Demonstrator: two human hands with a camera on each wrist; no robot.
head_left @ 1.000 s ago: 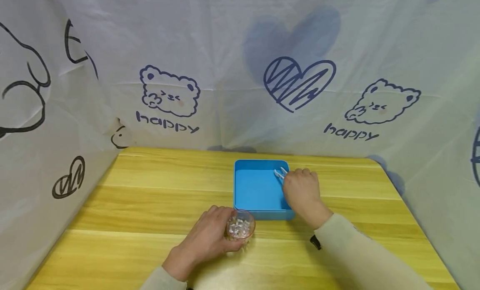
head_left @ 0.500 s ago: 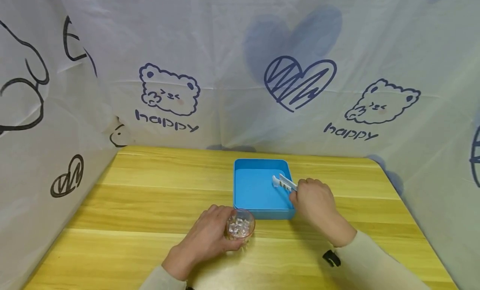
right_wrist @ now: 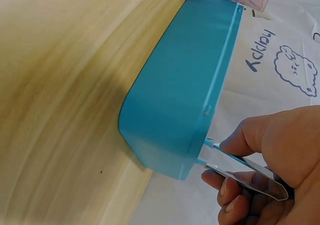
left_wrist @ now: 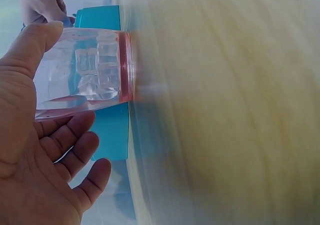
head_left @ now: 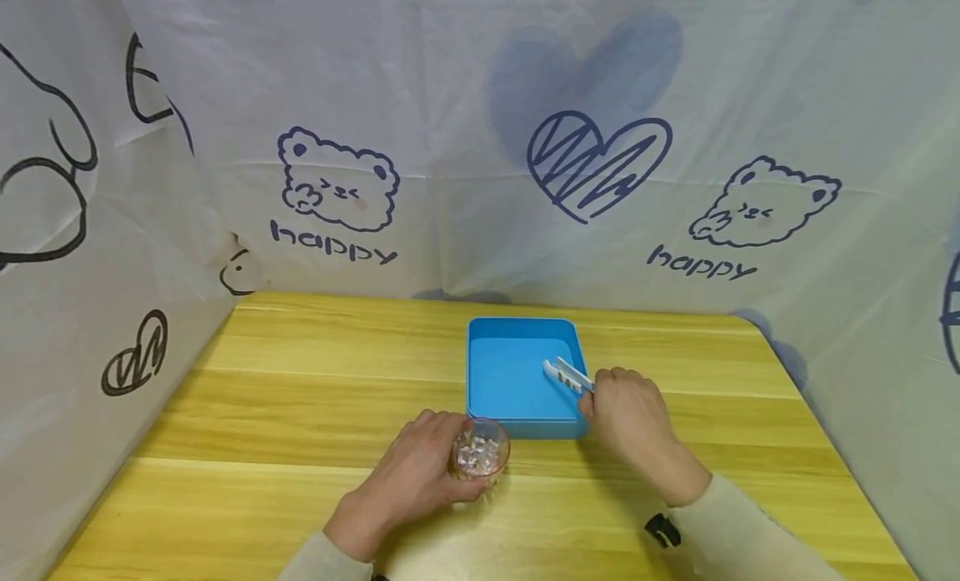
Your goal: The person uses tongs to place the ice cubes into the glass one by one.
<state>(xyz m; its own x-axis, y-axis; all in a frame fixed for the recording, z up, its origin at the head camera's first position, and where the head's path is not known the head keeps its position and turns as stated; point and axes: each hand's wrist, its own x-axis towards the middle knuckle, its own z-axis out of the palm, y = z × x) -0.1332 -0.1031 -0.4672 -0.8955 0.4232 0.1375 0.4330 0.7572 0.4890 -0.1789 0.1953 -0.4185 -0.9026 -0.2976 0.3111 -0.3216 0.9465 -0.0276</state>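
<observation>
My left hand [head_left: 420, 468] grips a clear cup [head_left: 480, 452] with a reddish rim, which stands on the table close in front of the blue box. Clear cubes [left_wrist: 87, 60] lie inside it; in the left wrist view my thumb is along one side and my fingers along the other. My right hand [head_left: 633, 427] holds a pair of bent tongs [right_wrist: 255, 167] between thumb and fingers, at the right side of the blue box [head_left: 525, 429]. The tongs' pale tips reach over the box's rim and point left, a little apart.
A yellow wood-grain table [head_left: 315, 406] bears everything. White cloth [head_left: 465, 89] with printed bears and hearts hangs behind it and at both sides. A black clip [head_left: 663, 531] shows beneath the right sleeve.
My right hand has moved right and nearer to me, and the tongs have swung to point more to the left. The left hand and cup have stayed in place.
</observation>
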